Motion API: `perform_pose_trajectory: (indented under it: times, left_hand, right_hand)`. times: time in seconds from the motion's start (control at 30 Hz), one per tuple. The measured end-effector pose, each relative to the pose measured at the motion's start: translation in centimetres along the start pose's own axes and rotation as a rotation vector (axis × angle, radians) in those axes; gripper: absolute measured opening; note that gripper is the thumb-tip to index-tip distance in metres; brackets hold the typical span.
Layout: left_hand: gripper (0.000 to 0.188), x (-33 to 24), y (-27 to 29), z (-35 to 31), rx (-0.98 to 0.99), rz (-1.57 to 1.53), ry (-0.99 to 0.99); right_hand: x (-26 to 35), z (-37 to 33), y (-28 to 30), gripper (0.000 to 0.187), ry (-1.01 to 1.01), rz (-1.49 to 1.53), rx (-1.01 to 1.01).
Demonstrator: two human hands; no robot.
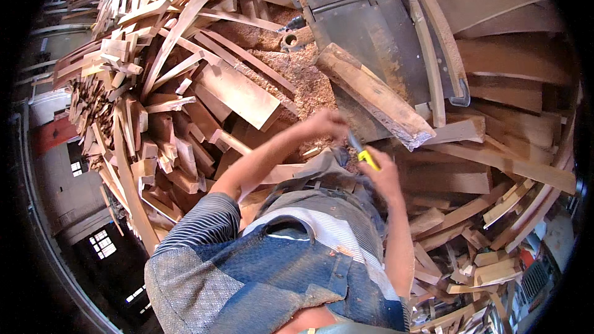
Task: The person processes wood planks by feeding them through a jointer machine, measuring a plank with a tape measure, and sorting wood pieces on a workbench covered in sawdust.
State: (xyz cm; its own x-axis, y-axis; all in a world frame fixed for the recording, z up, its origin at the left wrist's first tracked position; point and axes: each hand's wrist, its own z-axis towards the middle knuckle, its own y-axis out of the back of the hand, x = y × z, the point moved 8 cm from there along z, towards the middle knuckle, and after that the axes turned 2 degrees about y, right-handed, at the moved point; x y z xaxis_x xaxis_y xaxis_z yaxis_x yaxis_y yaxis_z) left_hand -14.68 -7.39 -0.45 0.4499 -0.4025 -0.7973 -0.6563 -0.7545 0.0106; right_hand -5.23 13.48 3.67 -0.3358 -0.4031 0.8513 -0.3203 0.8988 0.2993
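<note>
My right hand (385,178) grips the yellow handle of a utility knife (369,159), its grey blade end angled up and left. Close to that end is my left hand (328,125), its fingers curled in and slightly blurred. Whatever lies between them, if anything, is too small to make out. Both hands are in front of my waist. Just beyond them, a thick, rough-edged wooden beam (377,96) lies slantwise across the grey machine table (343,18).
Loose boards and offcuts (179,117) are heaped on the left. Wood shavings (303,80) cover the ground between heap and machine. Stacked planks (520,68) rise on the right, and a narrow wooden strip (427,62) lies along the machine's right side.
</note>
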Motion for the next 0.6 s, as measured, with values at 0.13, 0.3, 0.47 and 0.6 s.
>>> perform_pose_trajectory:
  times: [0.13,0.3,0.47,0.6]
  left_hand:
    - [0.013,0.9,14.8,3.7,-0.513,0.010,-0.093]
    - [0.029,1.0,21.2,6.7,-0.929,0.330,-0.159]
    - [0.041,0.6,18.7,9.3,-0.766,0.360,-0.045]
    - [0.048,2.1,19.8,8.1,-0.893,0.283,-0.008]
  right_hand:
    - [-3.2,-0.5,8.0,0.058,0.129,-0.490,-0.212]
    - [-8.9,-1.5,17.0,0.057,0.101,-0.675,-0.268]
    - [-10.8,-1.5,19.1,0.052,0.083,-0.656,-0.334]
    - [-10.1,-0.8,18.8,0.051,0.050,-0.623,-0.324]
